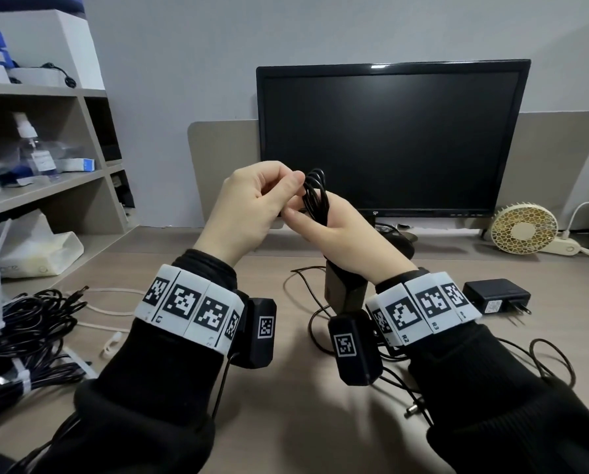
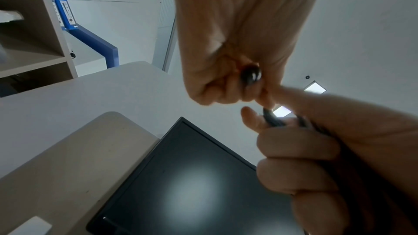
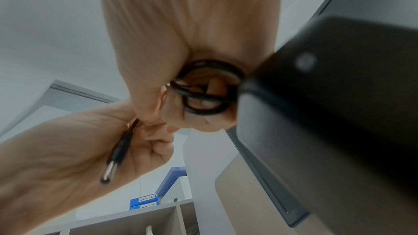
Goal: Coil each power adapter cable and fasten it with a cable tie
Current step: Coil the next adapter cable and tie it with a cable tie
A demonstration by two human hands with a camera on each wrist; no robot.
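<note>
Fingers (image 1: 288, 181) pinching cable coil (image 1: 315, 193), right hand (image 1: 341, 234) gripping

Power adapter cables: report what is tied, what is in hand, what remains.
Done: tied bundles lie at the desk's left, white ties on them. In hand: the right hand grips a coiled cable, its adapter hanging below; the left hand pinches the plug end; no tie on yet. Left: another adapter with loose cable lies at right.
</note>
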